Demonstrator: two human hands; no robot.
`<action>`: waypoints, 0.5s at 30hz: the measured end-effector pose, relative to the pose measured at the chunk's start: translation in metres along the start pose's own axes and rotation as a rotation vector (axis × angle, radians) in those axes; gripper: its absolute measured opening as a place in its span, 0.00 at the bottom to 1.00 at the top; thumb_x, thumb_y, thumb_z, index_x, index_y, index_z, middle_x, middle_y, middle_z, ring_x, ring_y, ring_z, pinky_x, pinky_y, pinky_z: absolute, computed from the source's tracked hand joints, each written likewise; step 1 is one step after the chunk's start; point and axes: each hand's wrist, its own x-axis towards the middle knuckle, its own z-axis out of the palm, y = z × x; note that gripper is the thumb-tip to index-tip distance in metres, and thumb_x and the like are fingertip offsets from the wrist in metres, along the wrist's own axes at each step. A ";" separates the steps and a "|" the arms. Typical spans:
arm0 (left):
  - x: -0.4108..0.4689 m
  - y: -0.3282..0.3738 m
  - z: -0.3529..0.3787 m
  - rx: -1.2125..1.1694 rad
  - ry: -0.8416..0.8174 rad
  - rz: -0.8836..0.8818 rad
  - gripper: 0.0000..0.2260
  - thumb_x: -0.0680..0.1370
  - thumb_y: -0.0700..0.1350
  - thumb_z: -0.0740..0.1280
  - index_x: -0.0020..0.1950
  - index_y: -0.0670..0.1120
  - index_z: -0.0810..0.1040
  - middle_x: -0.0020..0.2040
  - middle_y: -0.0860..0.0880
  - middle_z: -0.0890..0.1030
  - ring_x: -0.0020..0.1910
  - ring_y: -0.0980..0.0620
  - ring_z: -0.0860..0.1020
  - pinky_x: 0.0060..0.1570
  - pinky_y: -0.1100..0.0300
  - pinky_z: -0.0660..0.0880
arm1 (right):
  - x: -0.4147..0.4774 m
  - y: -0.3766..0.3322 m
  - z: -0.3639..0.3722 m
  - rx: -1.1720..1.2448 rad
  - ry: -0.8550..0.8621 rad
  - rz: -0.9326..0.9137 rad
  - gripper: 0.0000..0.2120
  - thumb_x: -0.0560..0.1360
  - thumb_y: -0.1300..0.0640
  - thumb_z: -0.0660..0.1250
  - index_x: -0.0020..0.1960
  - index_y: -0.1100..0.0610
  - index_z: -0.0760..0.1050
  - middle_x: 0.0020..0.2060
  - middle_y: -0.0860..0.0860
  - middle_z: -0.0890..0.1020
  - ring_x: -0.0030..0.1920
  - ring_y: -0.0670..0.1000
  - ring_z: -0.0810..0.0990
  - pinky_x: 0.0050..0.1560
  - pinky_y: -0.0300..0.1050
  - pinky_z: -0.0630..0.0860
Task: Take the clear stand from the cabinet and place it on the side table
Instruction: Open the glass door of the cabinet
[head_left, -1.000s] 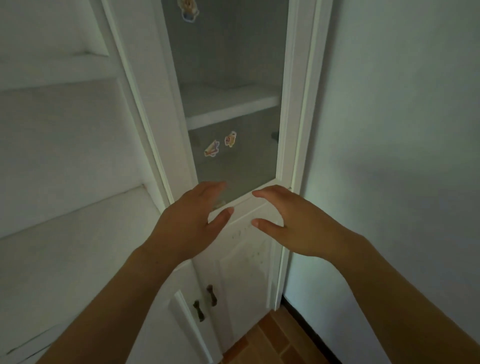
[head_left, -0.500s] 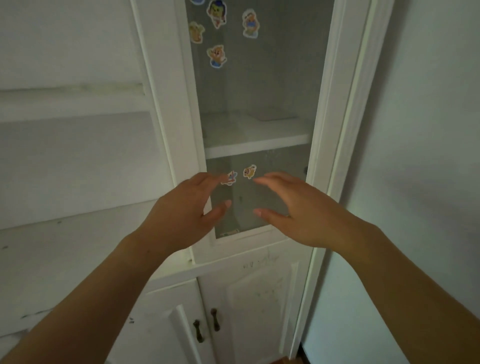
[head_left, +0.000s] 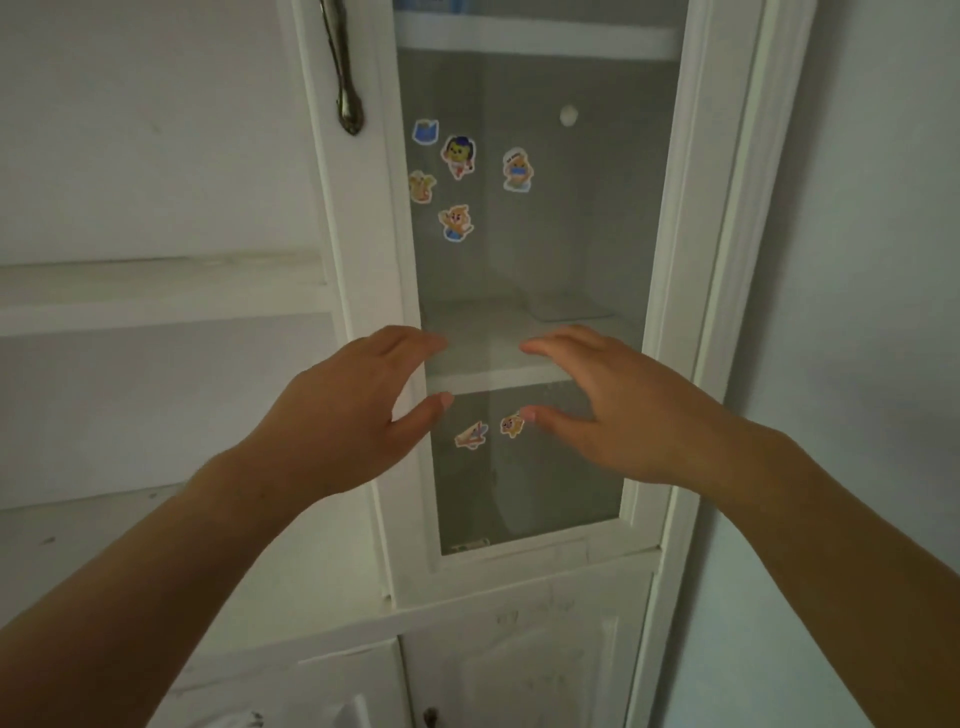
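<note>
Both hands up in front of the cabinet (head_left: 363, 322) now: left hand (head_left: 343, 410) and right hand (head_left: 613, 410) side by side, well apart, fingers spread and lightly curled, gripping nothing. They hover before the glass door (head_left: 524, 249), level with the front edge of the middle shelf (head_left: 488, 364).

The door looks shut, so my read is the step in hand is getting it open, not grabbing yet. The metal handle (head_left: 345, 67) sits high on the left stile, above both hands. The left hand is the nearer one; it should go up for that handle and swing the door out while the right hand keeps clear of the swing. Only then reach in, low and flat, along the shelf.

The stand (head_left: 569, 310)? Faint. A pale, see-through flat shape at the back right corner of the middle shelf, behind the glass, well beyond the fingertips. Its outline blurs into the grey back wall, and I cannot tell its height or whether it has legs. Clear plastic probably, so likely light and slippery: take it from both sides, by the edges. Cartoon stickers (head_left: 457, 156) dot the glass and partly clutter the view.
</note>
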 end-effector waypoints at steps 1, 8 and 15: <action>0.003 -0.001 -0.004 0.006 0.016 0.007 0.26 0.75 0.61 0.53 0.71 0.54 0.61 0.71 0.54 0.66 0.65 0.52 0.70 0.61 0.56 0.68 | 0.003 -0.001 -0.005 -0.005 0.015 -0.005 0.28 0.75 0.42 0.59 0.72 0.46 0.56 0.72 0.45 0.61 0.70 0.48 0.62 0.66 0.44 0.61; 0.019 -0.009 -0.027 0.044 0.142 0.063 0.25 0.76 0.58 0.57 0.70 0.52 0.63 0.70 0.52 0.67 0.65 0.51 0.70 0.60 0.54 0.70 | 0.034 -0.011 -0.025 -0.032 0.137 -0.094 0.27 0.75 0.44 0.61 0.71 0.49 0.59 0.70 0.47 0.63 0.68 0.49 0.65 0.65 0.45 0.64; 0.027 -0.022 -0.057 0.055 0.202 0.052 0.25 0.75 0.58 0.57 0.71 0.53 0.61 0.71 0.52 0.66 0.67 0.51 0.68 0.62 0.53 0.68 | 0.060 -0.032 -0.046 -0.042 0.234 -0.143 0.27 0.75 0.44 0.61 0.71 0.49 0.60 0.70 0.46 0.64 0.67 0.48 0.64 0.64 0.43 0.63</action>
